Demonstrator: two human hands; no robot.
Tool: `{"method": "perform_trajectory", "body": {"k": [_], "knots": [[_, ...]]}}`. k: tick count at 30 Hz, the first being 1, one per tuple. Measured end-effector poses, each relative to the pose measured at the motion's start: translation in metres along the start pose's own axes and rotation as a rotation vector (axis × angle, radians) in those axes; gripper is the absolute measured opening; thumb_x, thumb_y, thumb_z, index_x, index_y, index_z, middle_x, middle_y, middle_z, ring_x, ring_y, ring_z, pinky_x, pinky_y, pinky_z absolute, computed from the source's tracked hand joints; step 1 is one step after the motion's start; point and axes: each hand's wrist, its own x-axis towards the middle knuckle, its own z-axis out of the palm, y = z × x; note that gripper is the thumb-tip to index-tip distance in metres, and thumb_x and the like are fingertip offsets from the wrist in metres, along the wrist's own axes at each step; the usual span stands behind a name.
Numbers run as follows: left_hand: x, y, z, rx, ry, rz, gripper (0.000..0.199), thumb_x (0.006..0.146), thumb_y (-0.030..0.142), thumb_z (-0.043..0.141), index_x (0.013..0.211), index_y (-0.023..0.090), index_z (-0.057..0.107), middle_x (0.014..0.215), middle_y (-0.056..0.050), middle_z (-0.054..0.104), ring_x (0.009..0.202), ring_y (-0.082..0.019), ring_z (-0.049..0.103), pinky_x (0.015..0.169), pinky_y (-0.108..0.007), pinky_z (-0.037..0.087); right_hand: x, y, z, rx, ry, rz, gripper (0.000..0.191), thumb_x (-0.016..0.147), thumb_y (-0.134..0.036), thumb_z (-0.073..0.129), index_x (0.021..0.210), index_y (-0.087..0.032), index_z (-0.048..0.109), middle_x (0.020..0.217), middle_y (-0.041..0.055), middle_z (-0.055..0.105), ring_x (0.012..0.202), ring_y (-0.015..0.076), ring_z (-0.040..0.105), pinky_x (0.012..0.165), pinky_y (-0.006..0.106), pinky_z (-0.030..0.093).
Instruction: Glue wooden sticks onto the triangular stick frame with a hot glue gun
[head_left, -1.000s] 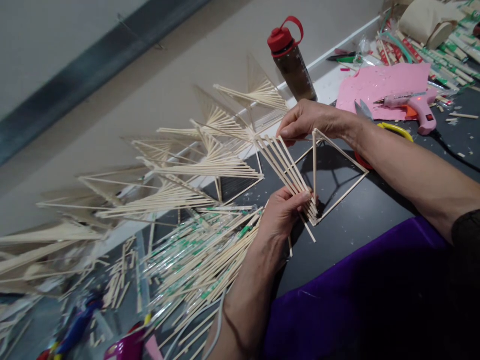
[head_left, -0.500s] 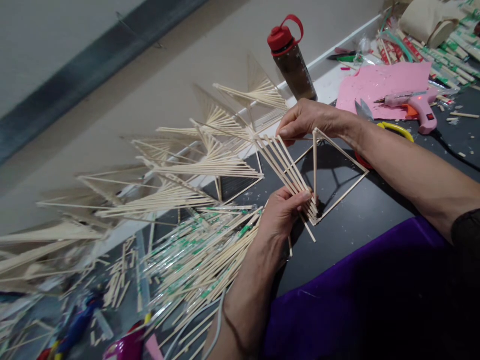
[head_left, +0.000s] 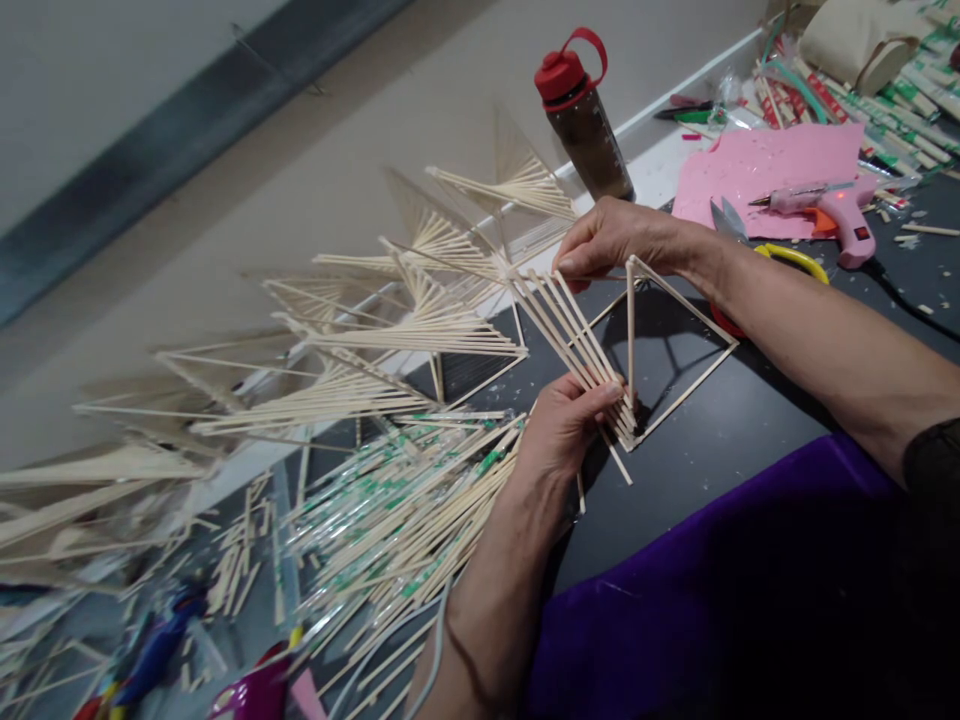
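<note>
The left hand (head_left: 566, 425) is closed, its thumb pressed over the lower part of a row of thin pale sticks belonging to an open, angular stick frame (head_left: 590, 330). At the row's upper ends the right hand (head_left: 604, 238) reaches across from above, thumb and fingers drawn together on the frame's top bar (the fingertips are partly hidden). The frame is between both hands over a dark grey tabletop (head_left: 701, 490), its bare triangular side extending to the right and casting a thin shadow. The tabletop is flecked with pale chips. Beyond the right forearm lie scissors (head_left: 795, 262) with a yellow handle loop and a pink glue gun (head_left: 844, 215), its nozzle over a crumpled pink sheet (head_left: 780, 160). Beside the left forearm spreads a heap of loose and wrapped sticks (head_left: 420, 500), with a cluster of short offcuts (head_left: 236, 560) farther left. Several stick structures (head_left: 465, 335), fanned and twisted, line the foot of a plain pale wall (head_left: 420, 90). A red-capped bottle (head_left: 589, 140) stands near that wall, and more wrapped sticks crowd the far right corner. Purple fabric (head_left: 637, 630) covers the near side; a dark grey band (head_left: 150, 175) crosses the wall, slanting in the tilted view.
</note>
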Motion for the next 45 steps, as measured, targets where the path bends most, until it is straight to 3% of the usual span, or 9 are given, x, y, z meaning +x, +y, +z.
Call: {"method": "perform_trajectory", "body": {"k": [26, 38, 45], "knots": [[0.0001, 0.0000, 0.0001, 0.004, -0.009, -0.005, 0.032, 0.042, 0.028, 0.090, 0.062, 0.014, 0.069, 0.056, -0.002, 0.066, 0.048, -0.010, 0.057, 0.048, -0.022, 0.045, -0.0035, -0.0066, 0.0005, -0.003, -0.014, 0.015, 0.027, 0.083, 0.000, 0.055, 0.057, -0.010, 0.057, 0.054, -0.0034, 0.049, 0.053, 0.0053, 0.035, 0.051, 0.020, 0.029], [-0.0001, -0.0015, 0.0008, -0.010, -0.008, 0.003, 0.034, 0.042, 0.031, 0.090, 0.060, 0.013, 0.069, 0.056, -0.004, 0.067, 0.046, -0.011, 0.057, 0.047, -0.022, 0.046, -0.0062, -0.0083, -0.0002, 0.073, 0.018, 0.035, 0.028, 0.088, -0.011, 0.059, 0.061, -0.010, 0.060, 0.054, -0.0013, 0.055, 0.054, 0.0066, 0.041, 0.055, 0.021, 0.039], [-0.0005, -0.0006, 0.0032, -0.004, 0.005, 0.012, 0.033, 0.041, 0.029, 0.089, 0.061, 0.013, 0.068, 0.056, -0.003, 0.067, 0.048, -0.012, 0.058, 0.049, -0.023, 0.046, 0.0003, -0.0029, 0.0005, 0.091, 0.033, 0.036, 0.013, 0.081, -0.007, 0.067, 0.068, -0.009, 0.065, 0.054, -0.0025, 0.057, 0.054, 0.0060, 0.045, 0.055, 0.019, 0.039]]}}
